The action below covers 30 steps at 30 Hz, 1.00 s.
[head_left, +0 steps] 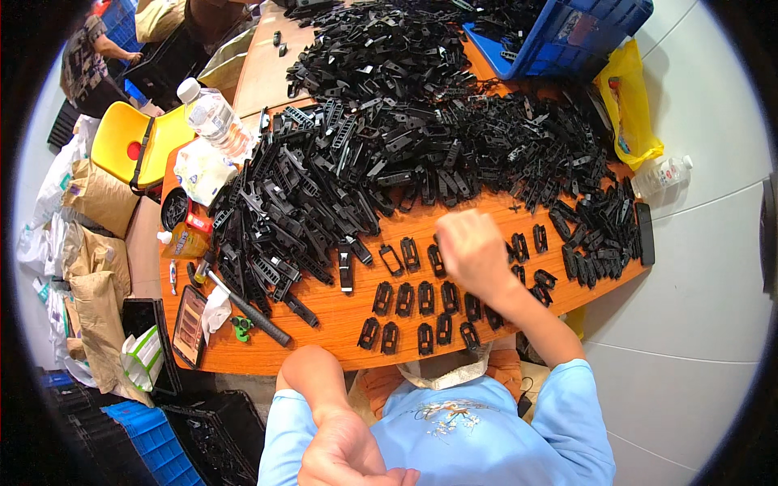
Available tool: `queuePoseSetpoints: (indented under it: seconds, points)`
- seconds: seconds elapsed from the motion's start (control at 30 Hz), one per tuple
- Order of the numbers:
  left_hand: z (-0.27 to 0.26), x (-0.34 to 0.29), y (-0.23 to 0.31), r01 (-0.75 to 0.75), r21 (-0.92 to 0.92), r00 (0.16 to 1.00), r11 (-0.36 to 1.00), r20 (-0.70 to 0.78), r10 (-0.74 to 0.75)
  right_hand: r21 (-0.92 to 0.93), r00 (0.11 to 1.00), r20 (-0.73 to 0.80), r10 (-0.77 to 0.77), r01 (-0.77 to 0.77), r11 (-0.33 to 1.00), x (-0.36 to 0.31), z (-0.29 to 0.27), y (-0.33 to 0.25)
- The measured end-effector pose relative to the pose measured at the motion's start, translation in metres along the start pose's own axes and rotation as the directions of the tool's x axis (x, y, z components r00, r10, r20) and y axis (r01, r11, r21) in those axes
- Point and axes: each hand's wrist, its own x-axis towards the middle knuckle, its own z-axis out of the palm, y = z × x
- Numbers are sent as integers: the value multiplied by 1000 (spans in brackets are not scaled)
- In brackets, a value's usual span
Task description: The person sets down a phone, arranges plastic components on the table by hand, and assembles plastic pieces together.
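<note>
My right hand (474, 249) is closed, knuckles up, over rows of small black oblong plastic frames on the wooden table (340, 328). Whatever its fingers grip is hidden beneath it. One black frame (437, 261) lies just left of that hand, and another frame (450, 296) lies nearer to me. At the lower edge, in front of my blue shirt, my left hand (348, 454) is held with curled fingers. The picture's edge cuts it off, so its contents do not show. Long black plastic pieces (284, 202) form a big heap beyond the rows.
Left on the table are a phone (190, 326), a dark-handled tool (251, 312), a green clip (241, 327) and a water bottle (212, 117). A blue crate (567, 36) stands far right, beside a yellow bag (632, 105). Another person (89, 61) is at far left.
</note>
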Motion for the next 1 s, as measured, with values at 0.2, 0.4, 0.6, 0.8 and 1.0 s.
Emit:
queuePoseSetpoints:
  seconds: [0.2,0.4,0.6,0.8,1.0]
  points:
    - [2,0,-5,-32,-4,999,999,-2,32,237,864,-37,503,-481,844,9,3,75]
    - [2,3,-3,-9,-9,999,1000,43,10,252,912,-82,402,-371,894,40,10,80]
    - [1,1,1,4,12,999,1000,53,-4,297,906,-28,422,-395,869,44,6,95]
    - [2,2,0,-2,31,998,1000,56,1,698,754,99,649,-517,494,43,-18,121]
    - [3,2,-3,-13,11,998,1000,61,12,798,731,151,666,-488,355,37,-18,125]
